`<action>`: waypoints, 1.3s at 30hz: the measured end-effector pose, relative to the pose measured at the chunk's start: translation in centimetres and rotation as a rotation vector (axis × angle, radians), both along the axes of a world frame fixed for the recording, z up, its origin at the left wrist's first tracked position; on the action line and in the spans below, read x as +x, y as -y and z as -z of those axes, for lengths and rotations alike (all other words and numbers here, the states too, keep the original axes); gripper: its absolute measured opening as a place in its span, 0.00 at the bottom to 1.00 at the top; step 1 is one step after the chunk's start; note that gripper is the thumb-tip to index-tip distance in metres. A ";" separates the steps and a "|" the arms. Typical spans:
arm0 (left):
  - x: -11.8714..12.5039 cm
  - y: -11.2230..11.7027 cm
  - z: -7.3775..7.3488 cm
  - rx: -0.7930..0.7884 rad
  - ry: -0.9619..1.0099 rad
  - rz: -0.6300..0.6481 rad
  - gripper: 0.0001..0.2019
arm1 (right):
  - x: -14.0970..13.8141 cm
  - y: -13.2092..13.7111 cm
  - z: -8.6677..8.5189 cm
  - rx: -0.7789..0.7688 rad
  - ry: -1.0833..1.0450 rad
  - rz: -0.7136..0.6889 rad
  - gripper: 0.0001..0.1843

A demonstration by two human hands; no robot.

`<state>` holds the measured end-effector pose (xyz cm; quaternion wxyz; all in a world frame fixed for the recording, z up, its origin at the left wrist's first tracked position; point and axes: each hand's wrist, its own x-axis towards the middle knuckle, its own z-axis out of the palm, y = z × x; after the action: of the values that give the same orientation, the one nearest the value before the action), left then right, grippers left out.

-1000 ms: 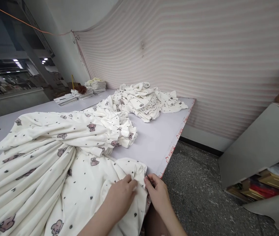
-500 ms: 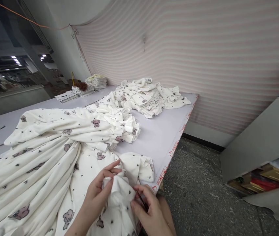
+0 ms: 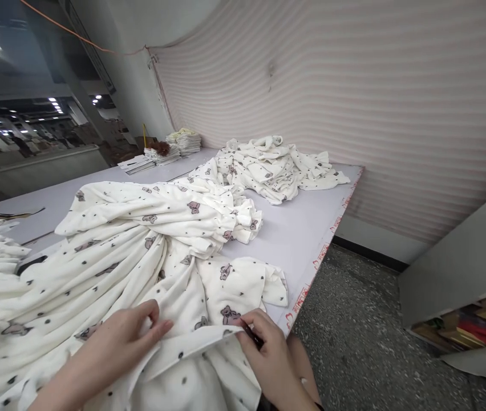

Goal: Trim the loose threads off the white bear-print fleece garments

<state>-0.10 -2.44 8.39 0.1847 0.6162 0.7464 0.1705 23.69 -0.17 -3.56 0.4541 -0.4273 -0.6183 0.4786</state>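
A white fleece garment point(image 3: 183, 297) printed with grey-pink bears and small dark marks lies spread over the table in front of me. My left hand point(image 3: 134, 337) is closed on a fold of it, with white cloth showing between thumb and curled fingers. A stretched cloth edge point(image 3: 191, 346) runs from near my left hand to my right hand point(image 3: 262, 348), which pinches its far end. Within the right fist sits a slim dark tool point(image 3: 252, 335); its kind is mostly hidden by the fingers. A ruffled cuff point(image 3: 276, 285) lies just beyond the right hand.
A heap of the same printed cloth point(image 3: 268, 168) lies at the table's far end. Behind it stand folded stacks point(image 3: 185, 141) at the back left. The table edge point(image 3: 326, 245) has red-printed tape. On the right are a grey floor point(image 3: 349, 331) and a cabinet point(image 3: 461, 268).
My hands have moved apart, the left one leftward and lower. The bunched cloth between them is now drawn out into a long edge. The view has shifted slightly left.
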 end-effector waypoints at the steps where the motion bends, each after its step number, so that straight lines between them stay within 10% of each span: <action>1: -0.5 0.4 -0.2 -0.080 -0.152 -0.009 0.20 | 0.0 0.0 0.0 -0.001 0.048 -0.011 0.07; 7: -2.0 1.3 -1.6 -0.206 -0.420 -0.170 0.20 | 0.3 0.9 0.5 -0.180 0.086 -0.061 0.10; 14: -1.3 2.3 1.2 -0.085 -0.568 -0.060 0.16 | -0.5 6.7 3.1 -0.266 0.007 -0.033 0.16; 17: -0.4 3.3 2.3 0.012 -0.391 0.106 0.22 | -1.5 7.5 3.3 -0.133 0.071 -0.008 0.03; 22: 3.2 3.9 3.9 -0.014 0.234 0.558 0.19 | -1.6 6.2 1.2 0.081 0.014 0.026 0.10; 32: 6.0 3.3 6.0 -0.024 0.600 0.179 0.13 | -0.5 4.1 -2.2 0.135 0.190 0.172 0.08; 39: 7.5 3.9 7.3 0.088 0.549 0.208 0.14 | -1.4 4.0 -1.9 0.079 0.059 0.083 0.09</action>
<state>7.38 -6.34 1.06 0.3692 0.6278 0.5931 0.3433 22.30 -4.20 -1.63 0.4717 -0.4480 -0.6315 0.4219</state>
